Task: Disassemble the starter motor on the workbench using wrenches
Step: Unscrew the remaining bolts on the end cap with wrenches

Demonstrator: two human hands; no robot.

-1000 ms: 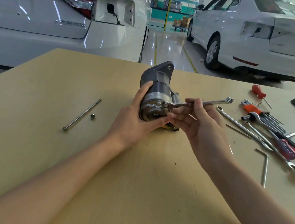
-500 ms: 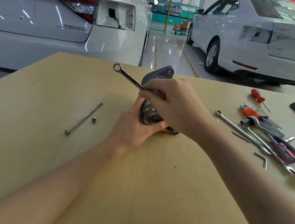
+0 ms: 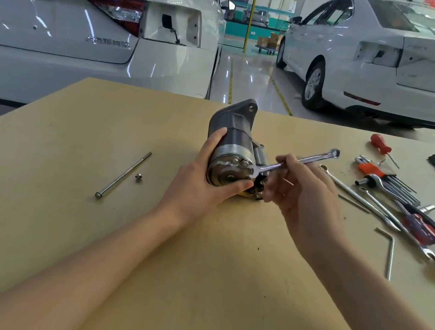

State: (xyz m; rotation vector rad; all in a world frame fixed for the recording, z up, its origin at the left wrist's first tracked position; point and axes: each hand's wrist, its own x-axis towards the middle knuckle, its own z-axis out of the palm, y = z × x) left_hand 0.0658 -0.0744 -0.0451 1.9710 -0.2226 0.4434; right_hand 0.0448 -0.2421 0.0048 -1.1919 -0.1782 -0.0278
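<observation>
Starter motor mid-counter looks heavy, rigid and slick, so left hand wrapping its near end makes sense while right hand fingers pinch the wrench on a bolt.

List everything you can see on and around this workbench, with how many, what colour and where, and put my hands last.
grey metal starter motor: one, grey, bench centre, lying on its side
chrome combination wrench: one, silver, open end at the motor's end cap
long steel through-bolt: one, silver, bench left
small steel nut: one, silver, beside the bolt
loose wrenches: several, silver, bench right
orange-holder hex key set: one, right
bent steel hex key: one, silver, near right edge
red-handled screwdriver: one, far right
tan wooden workbench: one
white cars: two, behind the bench
left hand: grips the motor
right hand: holds the wrench
</observation>
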